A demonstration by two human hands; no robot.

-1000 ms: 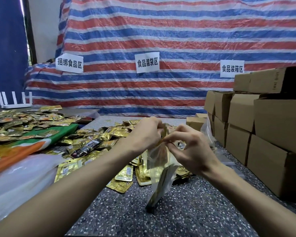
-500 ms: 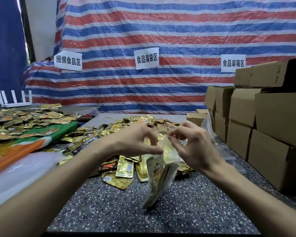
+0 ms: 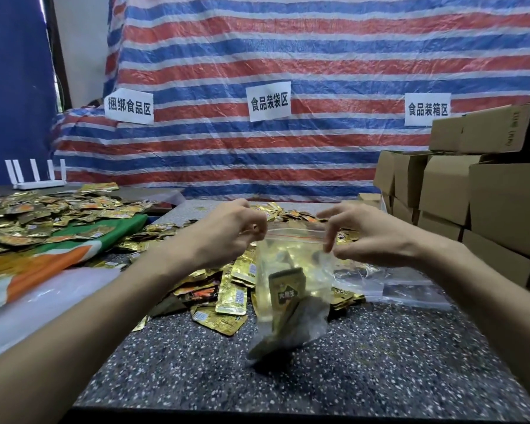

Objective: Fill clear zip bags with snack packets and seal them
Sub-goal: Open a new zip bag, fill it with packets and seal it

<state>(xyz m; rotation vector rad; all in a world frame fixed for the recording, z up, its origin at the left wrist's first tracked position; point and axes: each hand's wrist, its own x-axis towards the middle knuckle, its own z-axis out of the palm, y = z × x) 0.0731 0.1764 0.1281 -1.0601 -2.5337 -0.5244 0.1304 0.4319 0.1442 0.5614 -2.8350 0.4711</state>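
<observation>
Seen from the person's own head, two bare forearms reach forward over a dark speckled worktop. Between the hands hangs a clear zip bag, its top edge with a thin red line stretched level from one hand to the other. The left hand has a closed grip, fingers curled in and pinching the bag's top left corner. The right hand pinches the top right corner between thumb and fingertips, the other fingers arched above. Inside the bag sit a few snack packets, one dark and gold with printed characters, slumped toward the bottom. The bag's lower end is blurred, so whether it touches the worktop cannot be told. Behind and left of the bag lies a loose heap of gold packets spread across the worktop. More packets cover a green and orange sack on the far left. Flat empty clear bags lie just right of the held bag. Stacked cardboard boxes stand along the right. A red, white and blue striped tarp with three white paper signs fills the background, and a white router stands at far left.
</observation>
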